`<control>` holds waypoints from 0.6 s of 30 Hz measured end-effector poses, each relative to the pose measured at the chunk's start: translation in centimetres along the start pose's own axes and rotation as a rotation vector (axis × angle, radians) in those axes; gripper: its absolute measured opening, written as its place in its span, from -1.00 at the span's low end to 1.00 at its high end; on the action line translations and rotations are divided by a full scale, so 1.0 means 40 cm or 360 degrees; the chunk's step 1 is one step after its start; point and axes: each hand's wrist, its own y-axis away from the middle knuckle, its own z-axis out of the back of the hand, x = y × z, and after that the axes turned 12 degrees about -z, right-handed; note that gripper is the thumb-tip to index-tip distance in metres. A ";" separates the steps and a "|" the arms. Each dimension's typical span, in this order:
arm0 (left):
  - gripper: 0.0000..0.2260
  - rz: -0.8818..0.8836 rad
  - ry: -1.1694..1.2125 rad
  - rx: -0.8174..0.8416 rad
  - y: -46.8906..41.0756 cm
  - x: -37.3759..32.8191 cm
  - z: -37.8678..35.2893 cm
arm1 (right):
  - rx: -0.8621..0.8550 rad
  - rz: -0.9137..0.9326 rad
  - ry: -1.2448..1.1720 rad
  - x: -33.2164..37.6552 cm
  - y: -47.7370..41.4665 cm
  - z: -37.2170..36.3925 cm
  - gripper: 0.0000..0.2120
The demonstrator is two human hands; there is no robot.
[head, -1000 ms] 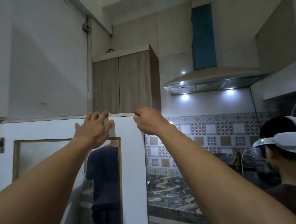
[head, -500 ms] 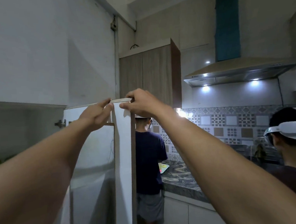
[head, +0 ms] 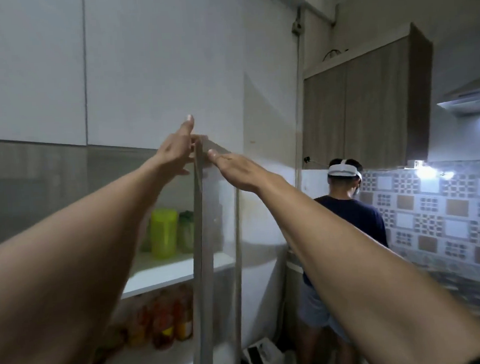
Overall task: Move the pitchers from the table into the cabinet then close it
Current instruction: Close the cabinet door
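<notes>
The tall white cabinet (head: pixel 114 77) fills the left and middle of the scene, its glass-panelled door (head: pixel 201 240) standing open and seen almost edge-on, swung out toward the viewer. Further right and farther off, a wood-grain wall cupboard (head: pixel 369 103) hangs above a patterned tile wall (head: pixel 445 211), and a person in a dark shirt (head: pixel 354 225) stands facing the counter (head: pixel 464 286) there. On the upper white shelf (head: pixel 160 274) inside the cabinet stand a yellow-green pitcher (head: pixel 164 233) and, just beside it to the right, a darker green pitcher (head: pixel 186 231) partly hidden by the door frame; bottles (head: pixel 163 318) line the shelf below. Both arms reach up to the door's top corner: the left hand (head: pixel 175 152) lies flat and open on the door's left side, fingers stretched upward, gripping nothing; the right hand (head: pixel 232 168) is likewise open, its fingertips touching the door's right face near the top edge. With pitchers on the shelf and no table in view, the moving part looks done, though that cannot be confirmed; what remains is closing the door. No brand, label or writing can be read anywhere.
</notes>
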 end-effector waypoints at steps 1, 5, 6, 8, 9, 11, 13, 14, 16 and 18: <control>-0.30 0.0042 0.0033 -0.0009 0.009 0.003 0.034 | 0.0045 0.0016 0.0052 0.017 -0.023 -0.027 -0.47; -0.38 0.0101 -0.0051 -0.0143 0.018 0.050 0.132 | 0.0183 0.0027 0.0279 0.090 -0.127 -0.136 -0.42; -0.46 0.0065 -0.0249 -0.0182 0.020 0.064 0.149 | 0.0204 0.0034 0.0317 0.106 -0.151 -0.159 -0.40; -0.59 -0.0042 -0.0722 -0.0274 -0.003 0.119 0.196 | 0.0211 0.0081 0.0349 0.138 -0.194 -0.201 -0.39; -0.62 -0.0059 -0.0903 -0.0309 -0.010 0.148 0.214 | 0.0214 0.0094 0.0361 0.146 -0.211 -0.219 -0.38; -0.64 -0.0049 -0.1140 -0.0376 -0.041 0.209 0.270 | 0.0226 0.0165 0.0369 0.169 -0.276 -0.268 -0.36; -0.60 -0.0034 -0.1305 -0.0436 -0.059 0.257 0.301 | 0.0236 0.0192 0.0374 0.179 -0.322 -0.306 -0.33; -0.56 -0.0047 -0.1391 -0.0475 -0.070 0.287 0.312 | 0.0226 0.0209 0.0381 0.178 -0.350 -0.329 -0.31; -0.46 -0.0096 -0.1528 -0.0564 -0.090 0.330 0.326 | 0.0212 0.0229 0.0398 0.171 -0.400 -0.359 -0.30; -0.38 -0.0172 -0.1589 -0.0655 -0.124 0.385 0.336 | 0.0180 0.0225 0.0393 0.153 -0.457 -0.376 -0.31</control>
